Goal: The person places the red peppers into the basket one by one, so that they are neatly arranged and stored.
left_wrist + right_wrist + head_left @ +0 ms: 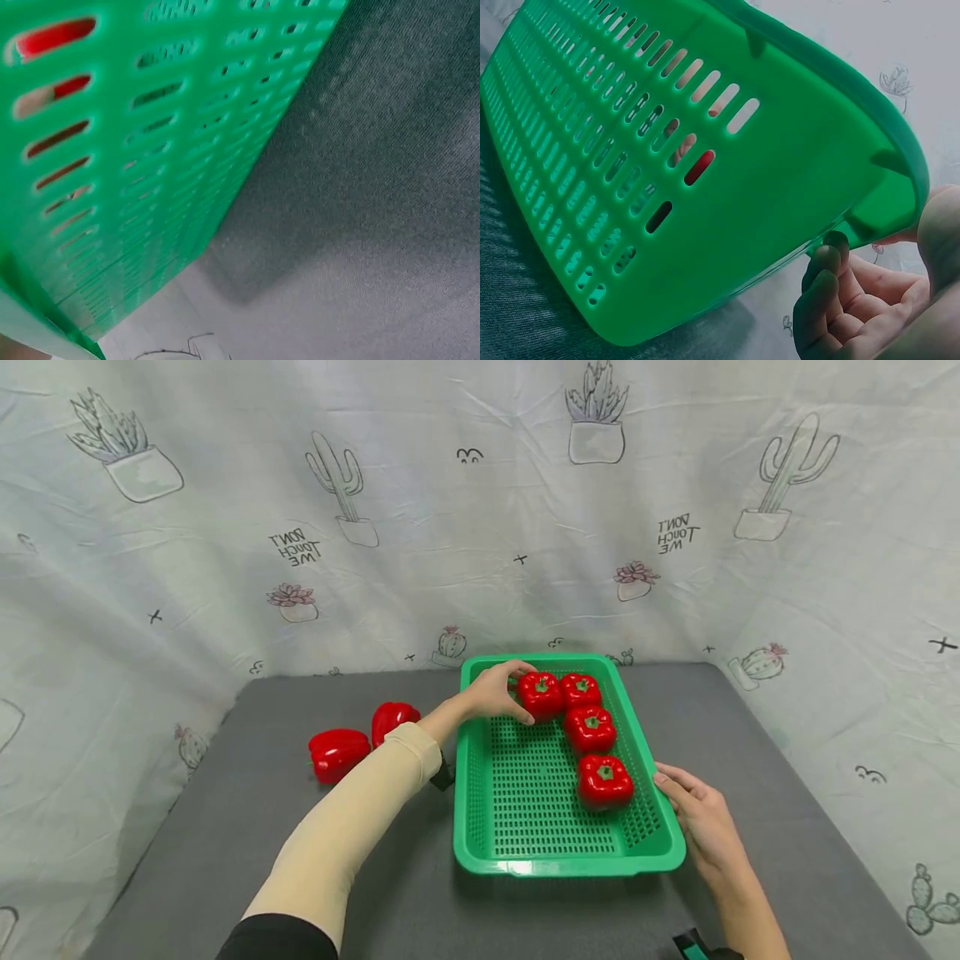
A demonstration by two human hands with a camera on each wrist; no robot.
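Observation:
A green plastic basket (517,864) with slotted walls stands on the grey table. My left hand (491,692) reaches over its left side and holds a red bell pepper (542,695) near the far end, thumb and fingers about its left side. Three more peppers lie inside: one far right (581,690), one below it (590,729) and one nearer me (604,782). At the right rim, my right hand (705,822) grips the basket, its curled fingers (825,289) under the lip. The left wrist view shows the basket's slotted side (112,172) but not the left hand's grip.
Left of the basket, two red bell peppers lie on the table, one on its side (337,754) and one partly behind my left forearm (393,720). A white cloth (465,510) printed with cacti hangs behind the table and along both sides.

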